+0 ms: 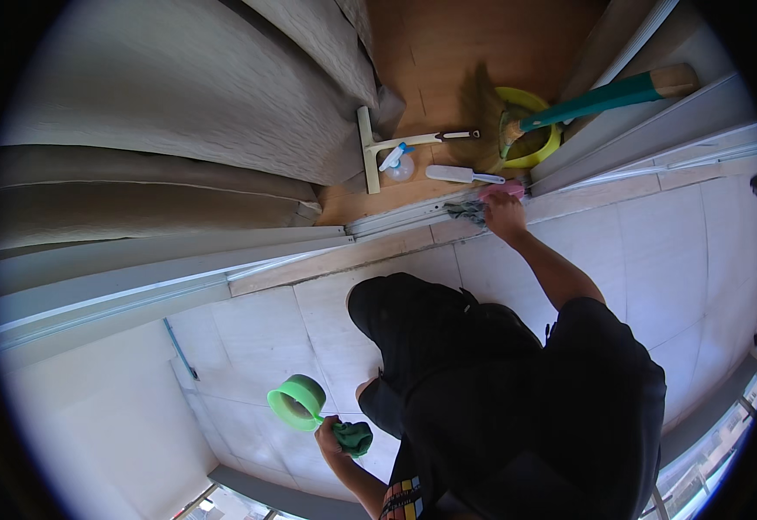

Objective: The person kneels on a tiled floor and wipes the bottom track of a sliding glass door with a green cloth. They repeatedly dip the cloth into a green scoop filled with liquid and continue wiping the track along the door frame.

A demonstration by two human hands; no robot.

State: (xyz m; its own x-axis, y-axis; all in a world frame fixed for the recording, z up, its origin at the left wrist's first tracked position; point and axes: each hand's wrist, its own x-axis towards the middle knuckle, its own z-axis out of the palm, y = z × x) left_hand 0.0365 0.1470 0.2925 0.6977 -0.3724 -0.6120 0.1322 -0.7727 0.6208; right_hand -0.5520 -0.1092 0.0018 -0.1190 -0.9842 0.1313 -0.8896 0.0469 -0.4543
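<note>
My left hand (330,437) grips the handle of a light green plastic dipper (300,400), low on the left above the tiles. A dark green cloth (353,439) is bunched at the same hand beside the handle. My right hand (506,212) reaches down to the sliding-door track (398,220), its fingers closed on a pink cloth (507,189). Partly under that hand, to its left, a wet-looking grey-green cloth (467,211) lies across the track. My fingertips are partly hidden.
Inside the doorway are a squeegee (370,153), a spray bottle (399,165), a white-handled brush (459,173) and a broom (586,107) over a yellow basin (537,157). Curtains (190,97) hang left; door panels (664,140) stand at the right. Pale tiles (261,338) lie around me.
</note>
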